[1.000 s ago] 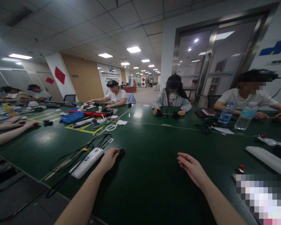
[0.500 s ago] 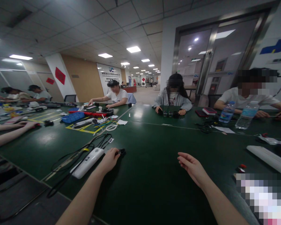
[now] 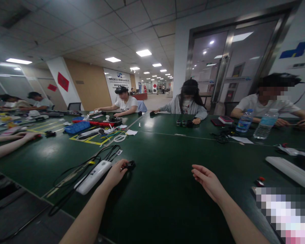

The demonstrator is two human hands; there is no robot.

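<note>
My left hand (image 3: 116,174) is closed with its fingertips on a small black object (image 3: 130,165) at the table top. Its exact kind is too dark to make out, and my fingers cover part of it. Just left of that hand lies a white power strip (image 3: 94,177) marked 2, with black cables (image 3: 87,161) running around it. To the right, my right hand (image 3: 207,181) hovers over or rests on the green table (image 3: 162,189), palm turned inward. Its fingers are stretched out and nothing is in them.
A blue basket (image 3: 77,127) and tangled wires (image 3: 106,137) lie at the back left. Two water bottles (image 3: 266,124) stand at the back right, near a white strip (image 3: 289,171). Across the table a person (image 3: 189,101) sits by several small black objects (image 3: 183,123). Other people sit around.
The small black object shows more clearly beyond my left fingertips. Across the table, a person's hand has moved left with a black object. My right hand has hardly moved.
</note>
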